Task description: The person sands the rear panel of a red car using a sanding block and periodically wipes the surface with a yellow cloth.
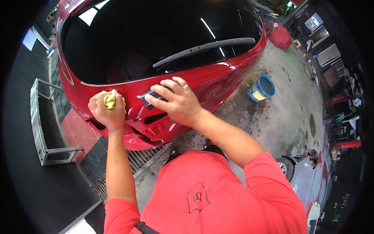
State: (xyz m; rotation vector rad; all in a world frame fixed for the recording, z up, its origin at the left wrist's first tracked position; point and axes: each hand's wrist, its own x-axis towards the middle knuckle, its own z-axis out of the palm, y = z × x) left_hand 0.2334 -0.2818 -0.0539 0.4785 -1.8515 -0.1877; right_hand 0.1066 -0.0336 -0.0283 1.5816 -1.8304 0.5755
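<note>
In front of me is the glossy red rear of a car (213,88), with a dark rear window (117,43) above and a recess in the panel below. My left hand (110,115) is closed round a bunched yellow cloth (109,102) and rests at the left part of the red panel. A dark rectangular block (147,102) is gripped between the thumb and fingers of my right hand (183,104), up against the panel just over the recess. My palm partly covers the block, so its underside is hidden.
A black rear wiper (202,50) lies across the glass. On the wet concrete floor to the right stands a blue bucket (261,89). A metal-framed bench (41,121) is at the left, beside red and black floor tiles. Part of a light-coloured car (306,179) shows at lower right.
</note>
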